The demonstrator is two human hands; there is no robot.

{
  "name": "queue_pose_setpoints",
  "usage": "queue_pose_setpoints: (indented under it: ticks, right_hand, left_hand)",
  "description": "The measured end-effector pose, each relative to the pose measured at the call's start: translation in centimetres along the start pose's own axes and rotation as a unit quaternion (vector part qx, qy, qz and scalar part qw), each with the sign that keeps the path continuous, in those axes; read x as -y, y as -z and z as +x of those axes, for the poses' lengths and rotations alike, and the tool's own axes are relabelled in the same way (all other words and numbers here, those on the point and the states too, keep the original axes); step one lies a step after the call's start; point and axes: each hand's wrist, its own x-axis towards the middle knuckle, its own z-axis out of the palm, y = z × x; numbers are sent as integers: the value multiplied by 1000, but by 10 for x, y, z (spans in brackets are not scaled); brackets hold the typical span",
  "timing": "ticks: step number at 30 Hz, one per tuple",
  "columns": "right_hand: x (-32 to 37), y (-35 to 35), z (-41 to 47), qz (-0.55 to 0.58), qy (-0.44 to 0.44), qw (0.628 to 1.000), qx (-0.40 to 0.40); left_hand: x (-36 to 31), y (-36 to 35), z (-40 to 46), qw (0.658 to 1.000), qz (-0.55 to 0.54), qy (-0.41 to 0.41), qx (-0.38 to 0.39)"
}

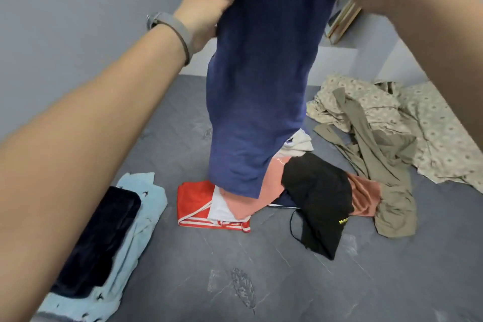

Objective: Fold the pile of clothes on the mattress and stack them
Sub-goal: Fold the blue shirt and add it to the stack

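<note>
Matt navy cloth garment [256, 81]; quilted grey mattress [287, 282] fabric.

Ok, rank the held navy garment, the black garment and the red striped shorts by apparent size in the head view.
1. Navy garment, largest, though it hangs nearer the camera.
2. Black garment.
3. Red striped shorts, partly covered, so unsure against the black one.

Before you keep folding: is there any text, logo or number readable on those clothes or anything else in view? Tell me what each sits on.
Black garment: a short line of yellow print near its lower edge, too small and blurred to read.
Salmon-pink garment: a faint white mark near its top edge, not legible.
Navy garment held up by left hand: no text visible.
Nothing else readable.
</note>
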Motion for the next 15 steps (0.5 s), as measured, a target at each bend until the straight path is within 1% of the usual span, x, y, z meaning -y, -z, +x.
queue_pose_setpoints:
  ticks: [1,2,4,5,6,9,11,13,15]
  right_hand:
    - [-2,-6,-11,21,17,999,-22]
    - [-11,-14,-22,49,24,998,-29]
    - [-38,-37,-44,71,3,997,7]
    - [-57,-54,-58,61,-19,998,29]
    - [-78,-70,-69,49,-48,997,47]
    - [-146,-130,-115,46,-142,983,111]
    - [-180,-164,-145,72,-198,966,153]
    - [-209,-193,-170,90,-229,954,170]
    - [-234,-218,-199,96,-271,937,199]
  left_hand:
    - [9,1,-6,1000,9,0,14]
    - [25,2,-13,999,46,9,25]
    - [70,3,-32,985,161,42,46]
    - [96,3,-45,976,201,59,60]
    - [123,4,-60,970,215,78,78]
    - [204,5,-118,963,188,144,132]
    - [256,3,-158,957,167,188,145]
    - [301,-2,-197,947,161,228,160]
    - [337,-8,-238,930,166,277,175]
